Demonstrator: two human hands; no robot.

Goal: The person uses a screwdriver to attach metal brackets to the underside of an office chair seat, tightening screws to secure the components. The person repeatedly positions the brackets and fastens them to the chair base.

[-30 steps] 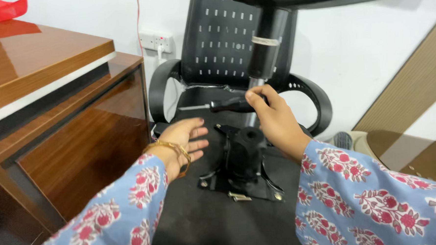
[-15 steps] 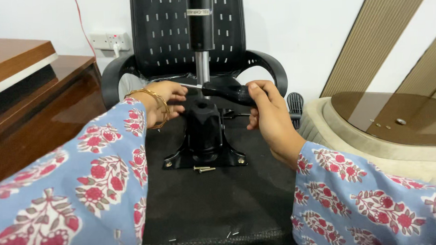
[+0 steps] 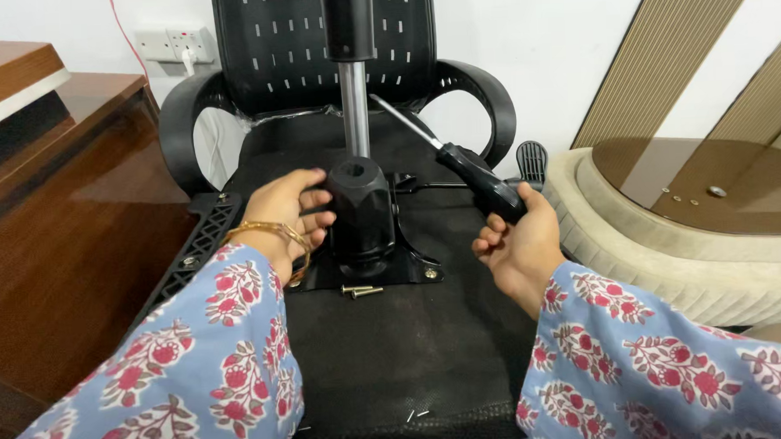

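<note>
**Left hand on chair mechanism, right hand holding screwdriver**

Left hand (image 3: pixel 289 211), gold bangle at the wrist, rests against the left side of the black metal tilt mechanism with its round socket (image 3: pixel 361 216); fingers curled loosely on it, not fully closed round it. Mechanism sits on the upturned black fabric seat underside (image 3: pixel 387 351), toward its far edge, base plate flat on the seat. Right hand (image 3: pixel 519 245) has its grip clamped on the black-handled screwdriver (image 3: pixel 476 179); shaft angles up-left, tip in the air near the silver gas-lift column (image 3: pixel 354 107), touching nothing. 2 loose brass-coloured screws (image 3: pixel 360 290) lie just at the plate's near edge.

Risks, as judged: loose screws could roll off the seat if the mechanism is nudged; plate could shift out of line under the light left-hand hold; raised screwdriver tip could scrape the column.
</note>
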